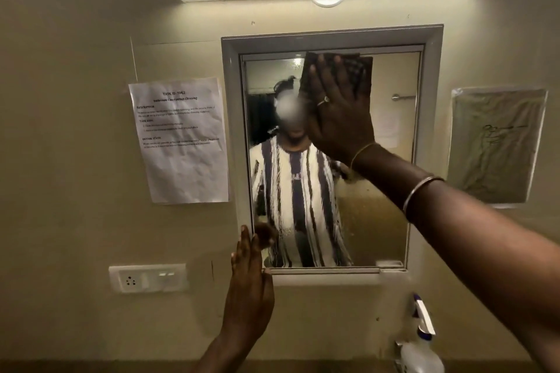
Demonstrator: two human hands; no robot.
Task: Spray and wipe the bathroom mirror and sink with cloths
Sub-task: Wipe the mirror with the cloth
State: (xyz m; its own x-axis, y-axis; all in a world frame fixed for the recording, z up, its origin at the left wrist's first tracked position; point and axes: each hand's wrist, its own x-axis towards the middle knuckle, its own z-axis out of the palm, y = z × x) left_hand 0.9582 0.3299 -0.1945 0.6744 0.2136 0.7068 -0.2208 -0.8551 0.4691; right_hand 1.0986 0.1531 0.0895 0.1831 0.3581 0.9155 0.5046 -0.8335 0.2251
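1. The right hand (pixel 339 118), in front of the mirror's (pixel 378 221) upper half, wears a ring (pixel 322 101) on one finger.
2. A thin gold-toned bangle (pixel 363 151) circles that wrist; a thicker silvery bangle (pixel 419 191) sits further up the forearm.
3. Reflected in the mirror: a shirt (pixel 297 200) with white and dark vertical stripes.

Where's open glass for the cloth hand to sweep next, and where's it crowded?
Free: lower right of the mirror, between the right forearm and the bottom of the frame; also the left strip of glass, between frame and right hand. Crowded: top centre, where the right hand presses the cloth; bottom left corner, where the left hand rests.
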